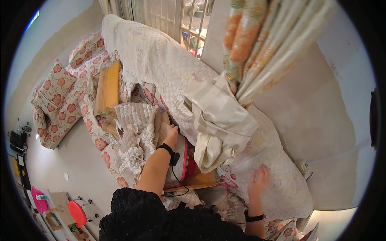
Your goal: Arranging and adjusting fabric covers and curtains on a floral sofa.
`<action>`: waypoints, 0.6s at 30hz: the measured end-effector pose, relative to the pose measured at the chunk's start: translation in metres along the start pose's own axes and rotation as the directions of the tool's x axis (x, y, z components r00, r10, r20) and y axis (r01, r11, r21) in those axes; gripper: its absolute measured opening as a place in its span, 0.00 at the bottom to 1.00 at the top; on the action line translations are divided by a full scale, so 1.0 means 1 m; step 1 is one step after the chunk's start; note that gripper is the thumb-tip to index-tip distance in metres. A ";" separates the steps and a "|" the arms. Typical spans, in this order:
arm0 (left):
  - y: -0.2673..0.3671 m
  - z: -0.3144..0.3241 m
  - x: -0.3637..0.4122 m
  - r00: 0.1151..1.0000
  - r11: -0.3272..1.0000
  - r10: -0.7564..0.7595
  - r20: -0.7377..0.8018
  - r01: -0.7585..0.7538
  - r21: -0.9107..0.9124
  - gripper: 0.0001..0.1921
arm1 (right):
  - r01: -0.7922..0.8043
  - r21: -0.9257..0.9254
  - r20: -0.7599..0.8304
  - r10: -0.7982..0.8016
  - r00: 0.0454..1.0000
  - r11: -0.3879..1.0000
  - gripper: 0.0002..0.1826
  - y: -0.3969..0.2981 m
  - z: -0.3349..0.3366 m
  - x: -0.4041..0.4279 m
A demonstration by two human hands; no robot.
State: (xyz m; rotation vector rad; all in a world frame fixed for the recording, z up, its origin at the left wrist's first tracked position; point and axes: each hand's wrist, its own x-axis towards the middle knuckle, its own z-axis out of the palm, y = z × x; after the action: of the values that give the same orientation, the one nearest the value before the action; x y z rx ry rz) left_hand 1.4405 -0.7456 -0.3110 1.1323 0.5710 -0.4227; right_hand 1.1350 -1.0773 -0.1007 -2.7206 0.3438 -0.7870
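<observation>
My left hand (171,134) is at the edge of a stack of folded, quilted beige covers (135,116) on a floral sofa; its fingers are curled at the edge, and what they grip is hard to make out. My right hand (258,180) is slightly blurred, fingers apart, over a pale patterned cover (271,198) draped along the sofa back. Between the hands lie a red-edged grey cloth (180,162) and a yellow-brown panel (199,179). A bunched cream curtain end (223,120) rests on the draped cover. Another yellow-brown folded mat or panel (108,87) stands beyond the quilted covers.
Floral cushions (55,96) lie on the sofa's far left part. Orange-patterned curtains (247,39) hang beside a barred window or door (194,30). A red round stool (77,212) and a pink basin (39,200) stand at lower left. A thin black cable (181,194) hangs from my left wrist.
</observation>
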 end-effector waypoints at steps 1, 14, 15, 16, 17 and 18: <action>0.003 -0.003 0.006 0.999 0.999 -0.033 -0.013 0.032 -0.030 0.33 | 0.010 -0.013 0.006 -0.010 1.000 1.000 0.10 -0.011 0.005 -0.001; 0.033 -0.008 0.010 0.991 0.981 0.077 0.112 -0.055 -0.184 0.05 | -0.089 0.186 0.258 0.039 0.965 0.979 0.12 -0.078 0.073 0.003; 0.036 -0.015 0.003 0.988 0.967 0.151 -0.030 -0.154 -0.203 0.04 | -0.039 0.225 0.236 -0.016 0.972 0.974 0.13 -0.087 0.079 0.003; 0.036 -0.011 -0.006 0.958 0.935 0.215 -0.190 -0.258 -0.244 0.04 | -0.040 0.223 0.240 -0.015 0.971 0.974 0.13 -0.090 0.082 0.000; 0.037 -0.012 -0.016 0.959 0.936 0.210 -0.191 -0.253 -0.245 0.04 | -0.079 0.259 0.253 0.011 0.967 0.963 0.14 -0.092 0.085 -0.005; 0.045 -0.016 -0.030 0.819 0.859 0.483 -0.309 -0.512 -0.015 0.04 | -0.109 0.304 0.264 0.026 0.964 0.946 0.16 -0.095 0.090 -0.005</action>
State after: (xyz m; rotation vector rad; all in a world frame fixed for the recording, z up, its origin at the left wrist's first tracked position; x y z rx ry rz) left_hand 1.4396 -0.7128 -0.2647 1.2083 0.5206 0.2357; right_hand 1.1941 -0.9690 -0.1436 -2.4511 0.2291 -0.4192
